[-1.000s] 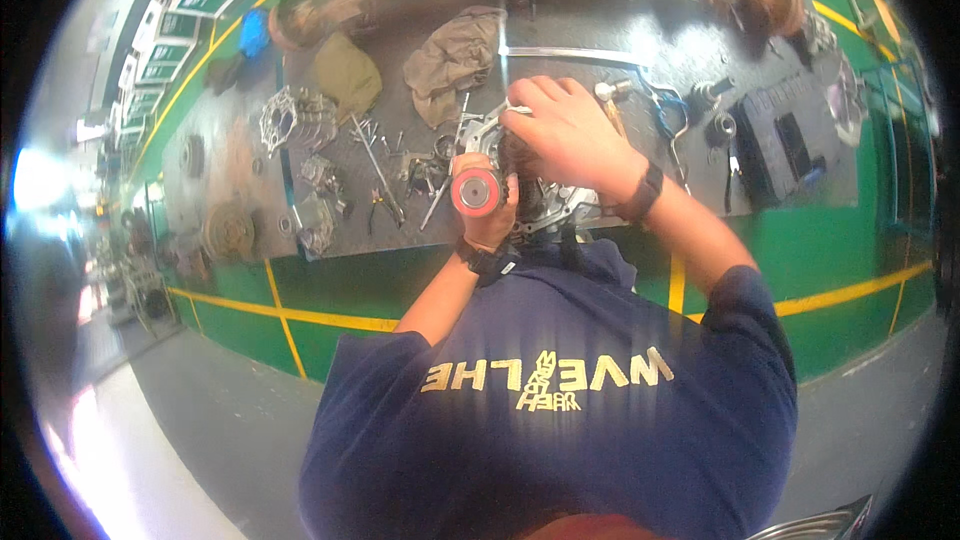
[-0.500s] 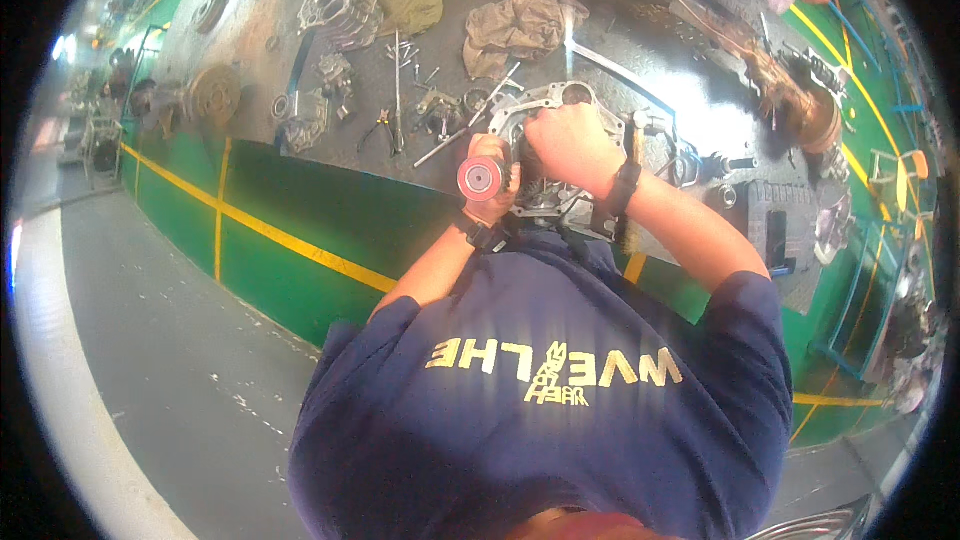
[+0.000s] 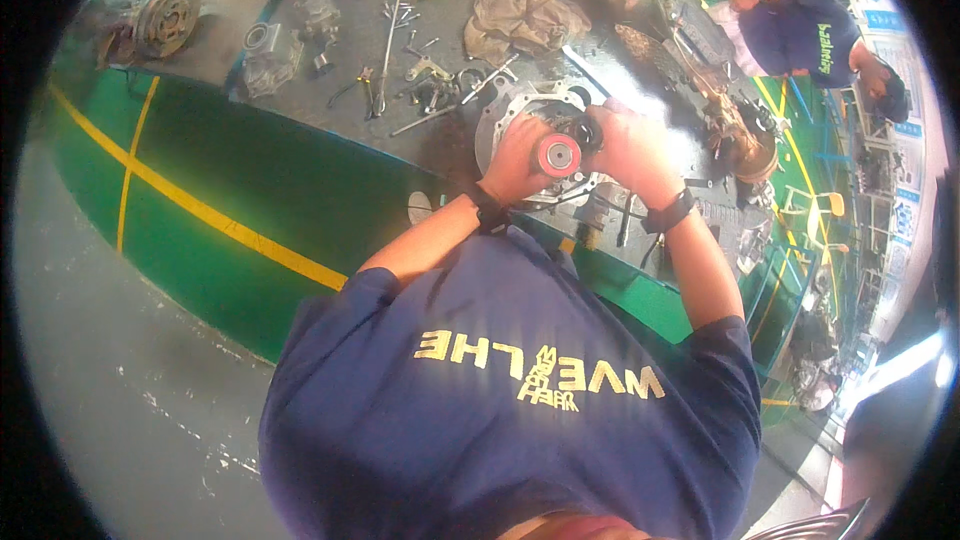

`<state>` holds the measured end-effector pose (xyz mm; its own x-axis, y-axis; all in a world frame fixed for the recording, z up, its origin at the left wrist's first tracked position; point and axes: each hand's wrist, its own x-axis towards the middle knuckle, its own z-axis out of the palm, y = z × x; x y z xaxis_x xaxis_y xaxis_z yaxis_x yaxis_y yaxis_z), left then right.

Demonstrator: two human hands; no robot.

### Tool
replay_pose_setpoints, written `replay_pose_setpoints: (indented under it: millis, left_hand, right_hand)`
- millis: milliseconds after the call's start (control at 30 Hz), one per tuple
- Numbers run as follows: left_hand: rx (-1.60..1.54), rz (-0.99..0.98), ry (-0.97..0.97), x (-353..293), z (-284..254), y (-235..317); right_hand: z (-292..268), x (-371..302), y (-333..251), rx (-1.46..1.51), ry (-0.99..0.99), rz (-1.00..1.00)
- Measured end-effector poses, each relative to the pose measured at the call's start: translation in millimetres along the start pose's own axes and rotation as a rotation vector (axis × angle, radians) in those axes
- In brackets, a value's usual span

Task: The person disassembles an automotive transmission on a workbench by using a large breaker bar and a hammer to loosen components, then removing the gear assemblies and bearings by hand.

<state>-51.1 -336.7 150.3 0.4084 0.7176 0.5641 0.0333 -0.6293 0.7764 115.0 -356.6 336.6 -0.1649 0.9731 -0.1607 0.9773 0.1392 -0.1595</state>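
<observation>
My left hand (image 3: 520, 158) is closed round a cylindrical part with a red, ring-shaped end (image 3: 558, 156); the end faces up and shows a small centre hole. The rest of that part is mostly hidden. Close to it on the right, my right hand (image 3: 632, 148) curls its fingers over a dark round part (image 3: 583, 130), whose kind I cannot make out. Both hands are above an open, silvery metal housing (image 3: 488, 132) at the near edge of the workbench. My forearms and hands cover much of the housing's inside.
On the workbench (image 3: 330, 135) lie pliers (image 3: 352, 90), a long rod (image 3: 388, 55), small metal parts (image 3: 428, 75) and a crumpled brown cloth (image 3: 525, 25). Castings (image 3: 268, 55) stand left; a rusty axle-like assembly (image 3: 745, 130) lies right. Another person (image 3: 800, 35) is at the far right.
My left hand has carried the red-ended part rightward over the housing. My right hand has come up out of the housing to the dark round part. The whole view has turned.
</observation>
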Motion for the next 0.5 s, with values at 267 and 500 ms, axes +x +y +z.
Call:
replay_pose_setpoints:
  millis: [267, 500]
  left_hand:
    - [-0.005, -0.069, -0.115, -22.3, -19.6, -1.9]
    - [0.112, -0.09, -0.216, -12.1, -29.0, 7.2]
  right_hand:
    - [-46.5, -44.1, 22.3, 1.23, 0.4, 0.294]
    - [-16.8, -98.1, 34.8, 2.246, 0.441, 0.043]
